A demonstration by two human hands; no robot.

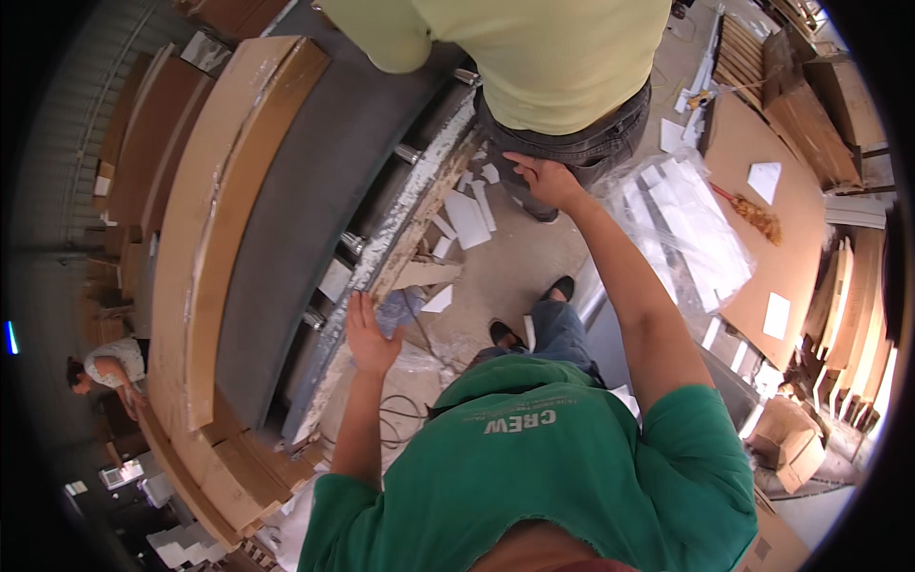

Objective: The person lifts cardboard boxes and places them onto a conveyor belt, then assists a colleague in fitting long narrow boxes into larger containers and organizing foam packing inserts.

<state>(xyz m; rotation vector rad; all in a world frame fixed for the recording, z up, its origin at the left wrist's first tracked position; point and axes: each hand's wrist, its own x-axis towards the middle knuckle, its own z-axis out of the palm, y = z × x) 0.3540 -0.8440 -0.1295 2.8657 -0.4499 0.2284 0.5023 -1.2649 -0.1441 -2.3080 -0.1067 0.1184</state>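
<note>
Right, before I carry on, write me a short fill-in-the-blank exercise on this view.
1. The hand beside the metal rail is the ____ one.
2. The right hand is near another person, whose shirt is ____.
3. The long box left of the dark belt is made of ____.
Missing words: left; yellow; cardboard.

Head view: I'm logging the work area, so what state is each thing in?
Left hand, open, fingers straight
Right hand, partly open
Long cardboard box, looks closed
Dark belt, cannot tell whether moving
Metal rail, scuffed
White scraps, scattered
Clear plastic, crumpled
Small carton, dented
</note>
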